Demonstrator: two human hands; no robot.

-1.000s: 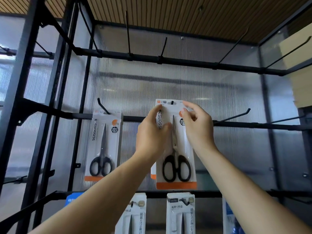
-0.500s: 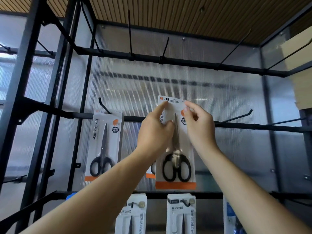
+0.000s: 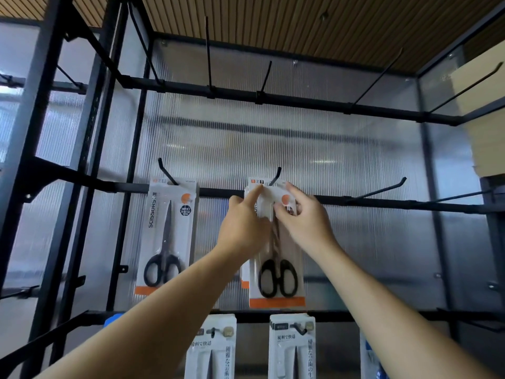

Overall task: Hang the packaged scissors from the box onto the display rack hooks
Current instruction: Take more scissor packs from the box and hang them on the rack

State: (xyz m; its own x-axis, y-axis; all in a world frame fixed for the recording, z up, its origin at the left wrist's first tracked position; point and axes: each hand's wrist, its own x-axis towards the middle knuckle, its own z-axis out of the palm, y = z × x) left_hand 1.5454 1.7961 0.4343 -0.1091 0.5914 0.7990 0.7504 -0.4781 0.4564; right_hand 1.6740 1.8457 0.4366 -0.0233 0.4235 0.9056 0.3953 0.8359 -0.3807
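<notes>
While both hands work at its top edge, the packaged scissors (image 3: 276, 272) hang upright at the middle hook (image 3: 275, 175) of the display rack (image 3: 82, 176). The hook's rod meets the card near its hang hole and its upturned tip stands clear above the card. The left hand (image 3: 243, 228) grips the pack's left side, its forefinger stretched up along the card's upper corner. The right hand (image 3: 306, 222) pinches the upper right part of the card between thumb and fingers. An orange strip showing just behind this pack's lower left suggests one more pack on the same hook, though I cannot tell for certain. One second pack (image 3: 168, 233) of black-handled scissors hangs alone on the left hook (image 3: 166, 170), well apart from the hands. Two bare hooks (image 3: 382, 188) stick out of the same rail to the right. On the upper rail (image 3: 300, 101) I count four bare hooks plainly, with perhaps a fifth at the far left. Below, two white packs (image 3: 292, 346) with printed characters hang side by side, and one blue-and-white pack (image 3: 371, 362) shows partly at the lower right.
</notes>
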